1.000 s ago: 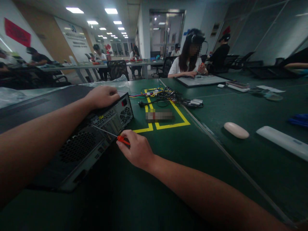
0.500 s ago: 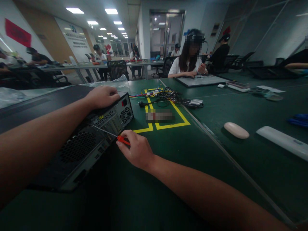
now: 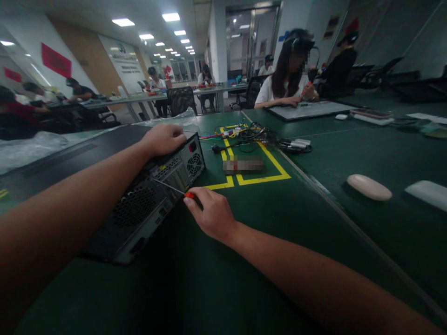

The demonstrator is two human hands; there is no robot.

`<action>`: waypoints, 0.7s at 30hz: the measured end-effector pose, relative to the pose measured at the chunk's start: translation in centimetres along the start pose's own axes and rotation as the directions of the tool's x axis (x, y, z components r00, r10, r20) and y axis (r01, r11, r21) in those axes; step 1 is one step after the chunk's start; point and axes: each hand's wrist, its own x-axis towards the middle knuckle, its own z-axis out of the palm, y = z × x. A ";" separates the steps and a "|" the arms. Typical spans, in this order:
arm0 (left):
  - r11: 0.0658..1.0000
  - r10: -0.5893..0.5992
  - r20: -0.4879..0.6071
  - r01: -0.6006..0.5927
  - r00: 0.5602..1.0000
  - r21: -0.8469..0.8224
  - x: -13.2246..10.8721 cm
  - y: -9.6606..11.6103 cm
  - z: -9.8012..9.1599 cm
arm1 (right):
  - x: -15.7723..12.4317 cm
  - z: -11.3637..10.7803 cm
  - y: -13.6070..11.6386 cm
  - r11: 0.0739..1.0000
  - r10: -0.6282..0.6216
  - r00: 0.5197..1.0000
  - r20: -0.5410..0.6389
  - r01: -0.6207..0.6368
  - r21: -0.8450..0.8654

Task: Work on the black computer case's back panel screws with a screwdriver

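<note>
Nearby, bare green bench (image 3: 244, 260) lies open in front of and right of the computer case (image 3: 146, 204), which rests on its side. The left hand (image 3: 164, 138) lies flat on the case's top edge, grasping nothing. The right hand (image 3: 213, 215) pinches a red-handled screwdriver (image 3: 174, 188), its shaft tip against the rear panel. A cable tangle (image 3: 251, 136) and a white mouse (image 3: 369, 187) sit well apart.
</note>
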 end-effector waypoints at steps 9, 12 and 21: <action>0.996 -0.061 -0.147 0.051 0.987 -0.069 -0.8 0.1 -0.6 | -0.2 0.4 0.2 0.998 -0.003 1.000 0.010 0.002 0.055; 0.996 -0.007 -0.215 -0.012 0.977 -0.086 -0.7 -0.2 -0.5 | -0.1 0.5 0.4 0.999 -0.012 1.000 -0.001 0.012 0.049; 0.990 -0.017 -0.353 -0.035 0.935 -0.140 -0.4 -1.0 0.0 | -0.3 0.5 0.3 0.998 -0.030 1.000 0.003 0.030 0.055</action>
